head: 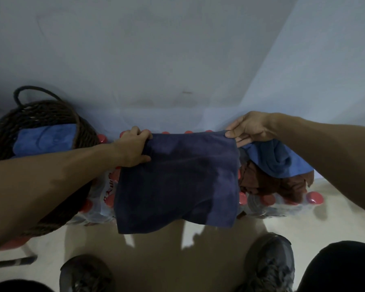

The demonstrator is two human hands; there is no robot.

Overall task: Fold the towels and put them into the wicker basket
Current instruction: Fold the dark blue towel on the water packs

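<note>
While I stand over the packs of bottles (270,204) with red caps, I hold the dark blue towel (177,178) up by its two top corners. My left hand (133,147) has its fingers curled over the left corner and its thumb pressed on the front of the cloth. My right hand (247,128) pinches the right corner between thumb and fingers. The towel hangs down flat in front of the bottles, and its bottom edge dangles free above the floor. It looks soft and light, so it will droop and bend anywhere I let go. The corners are the best places to grab it, because then the edges stay straight when I fold it over. The wicker basket (36,114) sits at my left, close beside my left arm, and a folded blue towel (44,140) is already inside it. At my right, on top of the bottles, there is a pile with a lighter blue towel (272,160) and a brown towel (270,182), not folded yet. The light is dim, so I think this towel is one single layer, but I cannot be sure.
</note>
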